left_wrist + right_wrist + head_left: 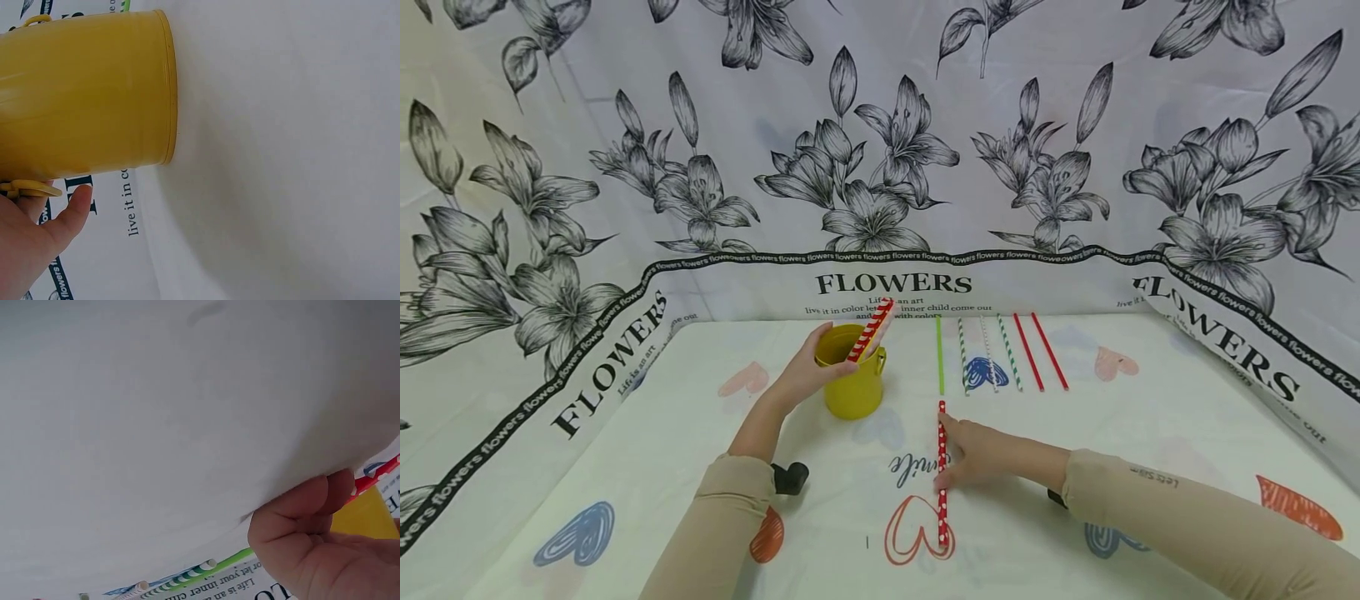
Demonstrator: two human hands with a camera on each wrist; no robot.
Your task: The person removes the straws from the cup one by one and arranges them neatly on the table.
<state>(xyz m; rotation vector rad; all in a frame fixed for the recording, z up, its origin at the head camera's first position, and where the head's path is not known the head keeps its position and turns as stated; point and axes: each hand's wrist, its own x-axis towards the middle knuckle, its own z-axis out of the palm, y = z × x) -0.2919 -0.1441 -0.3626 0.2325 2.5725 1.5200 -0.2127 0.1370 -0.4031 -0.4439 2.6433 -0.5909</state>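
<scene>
My left hand (801,371) grips the yellow bucket (853,396) at its left side, thumb along the front near the rim. Red-and-white striped straws (871,331) lean out of the bucket, their lower ends hidden inside. In the left wrist view the thumb shows beside the handle lug (34,187). Right of the bucket, my right hand (973,450) holds a red straw with white dots (942,517), which points away from me over the tablecloth. Curled fingers of this hand show at the straw (375,478) in the right wrist view.
Behind the right hand lies a row of straws: a plain green one (940,358), green-and-white striped ones (1010,354), a pale one (988,354) and two red ones (1028,354). A flower-printed cloth (895,225) hangs behind the white heart-printed tablecloth (685,417).
</scene>
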